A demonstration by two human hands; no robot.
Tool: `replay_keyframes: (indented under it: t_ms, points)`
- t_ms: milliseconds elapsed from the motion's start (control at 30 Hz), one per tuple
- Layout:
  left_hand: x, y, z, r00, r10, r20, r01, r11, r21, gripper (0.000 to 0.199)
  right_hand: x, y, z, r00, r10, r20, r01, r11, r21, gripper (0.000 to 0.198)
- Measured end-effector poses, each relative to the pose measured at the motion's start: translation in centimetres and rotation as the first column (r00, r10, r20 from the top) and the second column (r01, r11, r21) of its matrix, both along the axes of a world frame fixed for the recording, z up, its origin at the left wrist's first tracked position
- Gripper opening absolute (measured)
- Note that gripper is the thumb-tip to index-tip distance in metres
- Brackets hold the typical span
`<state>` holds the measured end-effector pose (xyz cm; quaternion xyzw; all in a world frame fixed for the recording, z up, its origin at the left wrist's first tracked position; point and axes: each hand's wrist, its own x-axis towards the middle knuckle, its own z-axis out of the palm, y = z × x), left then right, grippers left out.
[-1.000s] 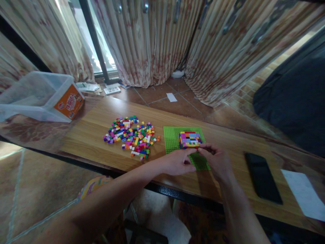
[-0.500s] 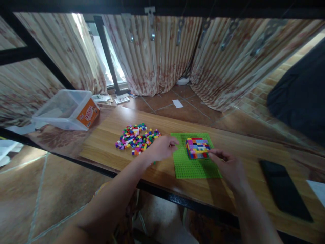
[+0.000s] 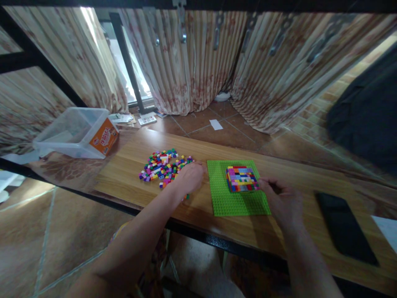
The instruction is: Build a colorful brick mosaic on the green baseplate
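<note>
A layered block of multicoloured toy bricks point(image 3: 242, 179) sits on a green studded baseplate point(image 3: 238, 205). My right hand point(image 3: 283, 200) is at the block's right edge, thumb and forefinger brought together there; whatever they pinch is too small to make out. To the left, my left hand point(image 3: 190, 177) hovers by the right side of a heap of loose toy bricks point(image 3: 159, 167). Its back faces me, and the fingers are bent and mostly hidden, so I cannot see anything in them. A few bricks lie partly covered beneath that wrist.
On the wooden table point(image 3: 124, 178), a dark tablet-like slab point(image 3: 345, 227) lies to the right. A clear plastic bin point(image 3: 71, 136) with an orange label stands beyond the left end. White paper point(image 3: 386, 231) shows at the far right. Patterned curtains point(image 3: 186, 62) hang behind.
My left hand has moved left, from beside the baseplate to the loose bricks. My right hand stays at the block's right edge, shifted slightly. The whole view has tilted a little.
</note>
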<state>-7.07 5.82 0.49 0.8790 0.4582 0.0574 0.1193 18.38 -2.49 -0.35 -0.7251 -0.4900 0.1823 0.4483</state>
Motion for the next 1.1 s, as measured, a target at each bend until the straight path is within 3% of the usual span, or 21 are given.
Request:
replay_keyframes:
  t_ms: [100, 167, 233, 300, 367, 433, 500, 567, 733, 900, 1000, 1100]
  points:
    - [0.0, 0.0, 0.1, 1.0, -0.012, -0.018, 0.013, 0.999, 0.04, 0.02, -0.4, 0.1, 0.1, 1.0, 0.0, -0.029, 0.002, 0.998, 0.061, 0.026]
    - [0.1, -0.1, 0.5, 0.998, -0.015, 0.06, 0.013, 0.999, 0.035, 0.018, -1.1, 0.2, 0.0, 0.998, 0.018, -0.061, -0.011, 0.994, 0.112, 0.024]
    - [0.2, -0.2, 0.8, 0.973, -0.008, 0.23, 0.02, 0.998, -0.053, 0.015, -2.0, 0.2, 0.0, 0.994, 0.077, -0.082, -0.063, 0.985, 0.159, 0.021]
    - [0.7, -0.5, 1.1, 0.89, 0.06, 0.452, 0.053, 0.971, -0.235, 0.012, -3.0, 0.2, 0.1, 0.981, 0.171, -0.092, -0.15, 0.968, 0.201, 0.018]
    - [1.4, -0.9, 1.2, 0.748, 0.21, 0.629, 0.135, 0.88, -0.455, 0.013, -4.0, 0.2, 0.3, 0.956, 0.276, -0.098, -0.251, 0.945, 0.211, 0.018]
    - [2.2, -1.5, 1.1, 0.6, 0.38, 0.704, 0.262, 0.738, -0.622, 0.02, -4.8, 0.1, 0.4, 0.928, 0.359, -0.098, -0.334, 0.919, 0.209, 0.019]
    - [2.9, -2.1, 1.1, 0.49, 0.502, 0.713, 0.385, 0.609, -0.694, 0.026, -5.3, 0.1, 0.4, 0.909, 0.405, -0.101, -0.377, 0.901, 0.215, 0.021]
    - [3.4, -2.6, 1.1, 0.419, 0.564, 0.711, 0.455, 0.547, -0.702, 0.028, -5.7, 0.1, 0.2, 0.904, 0.406, -0.131, -0.374, 0.902, 0.217, 0.022]
    - [4.3, -3.1, 1.1, 0.358, 0.609, 0.707, 0.462, 0.543, -0.701, 0.022, -6.2, 0.3, -0.6, 0.888, 0.301, -0.346, -0.249, 0.95, 0.187, 0.021]
    - [4.9, -3.3, 1.0, 0.297, 0.639, 0.709, 0.446, 0.564, -0.695, 0.023, -6.2, 0.4, -0.7, 0.834, 0.269, -0.481, -0.235, 0.963, 0.131, 0.024]
    - [5.0, -3.2, 0.7, 0.266, 0.665, 0.698, 0.444, 0.558, -0.701, 0.025, -6.0, 0.2, -0.5, 0.855, 0.258, -0.449, -0.238, 0.966, 0.102, 0.025]
    - [4.8, -3.0, 0.4, 0.228, 0.716, 0.66, 0.466, 0.515, -0.72, 0.027, -5.9, 0.0, -0.3, 0.905, 0.303, -0.298, -0.263, 0.95, 0.167, 0.02]
